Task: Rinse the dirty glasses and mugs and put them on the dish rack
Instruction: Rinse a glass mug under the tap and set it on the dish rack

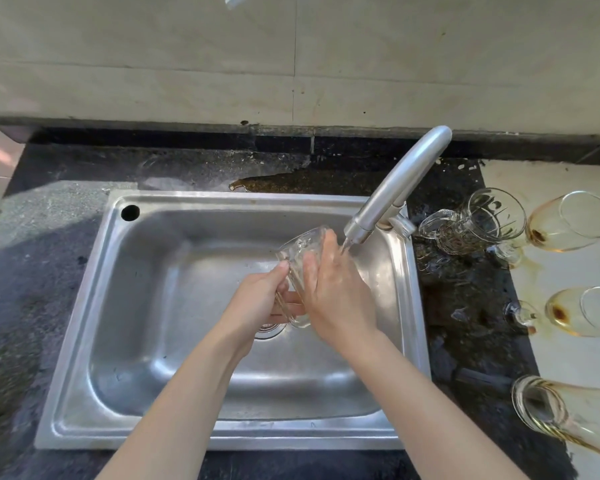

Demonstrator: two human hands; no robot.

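Over the steel sink (146,358) I hold a clear glass mug (302,251), tilted with its mouth toward the far left. My left hand (257,299) grips its lower part near the base. My right hand (336,289) wraps around its side, fingers curled on the glass. Water runs from the tap (395,188) onto the back of my right hand, just right of the mug. Right of the sink, several dirty glasses stand or lie: a clear handled mug (471,223), and stained glasses (568,223), (582,311), (568,414) lying on their sides.
Dark stone counter (42,258) surrounds the sink, with a brown puddle (267,181) behind it. A pale surface (568,348) on the right carries the stained glasses and brown spill marks. A tiled wall rises behind. The drain (269,330) sits under my hands.
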